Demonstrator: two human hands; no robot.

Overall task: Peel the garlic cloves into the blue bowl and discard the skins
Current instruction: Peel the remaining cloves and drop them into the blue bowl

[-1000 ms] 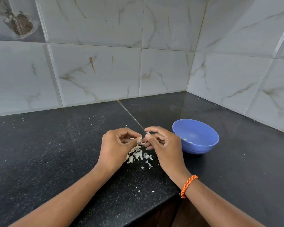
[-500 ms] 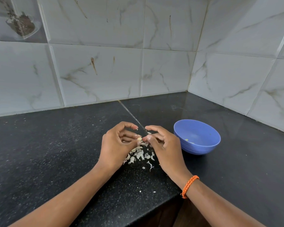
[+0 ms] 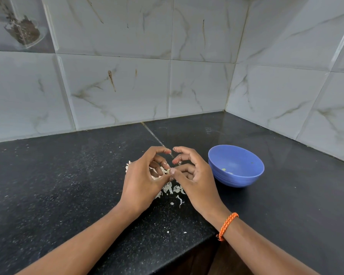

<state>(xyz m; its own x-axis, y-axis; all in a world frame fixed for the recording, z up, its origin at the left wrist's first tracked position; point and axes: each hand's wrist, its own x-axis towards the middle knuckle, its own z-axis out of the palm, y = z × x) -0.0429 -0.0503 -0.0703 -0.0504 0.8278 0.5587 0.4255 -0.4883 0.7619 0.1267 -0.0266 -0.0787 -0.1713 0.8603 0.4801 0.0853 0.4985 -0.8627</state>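
My left hand point(image 3: 142, 179) and my right hand point(image 3: 195, 179) meet over the black counter, thumbs together, pinching a small pale garlic clove point(image 3: 167, 171) between them. The index fingers of both hands are raised and arched above it. Under and between the hands lies a scatter of white garlic skins point(image 3: 172, 189). The blue bowl point(image 3: 236, 153) stands just right of my right hand, with a few small pale bits on its bottom.
The black stone counter point(image 3: 68, 185) runs into a tiled corner at the back right. Its front edge cuts diagonally below my wrists. Small skin flecks point(image 3: 176, 232) lie near that edge. An orange braided band point(image 3: 227, 225) circles my right wrist.
Both hands have shifted slightly and their index fingers have lifted and spread apart. The clove now shows between the thumbs. The bowl has not moved.
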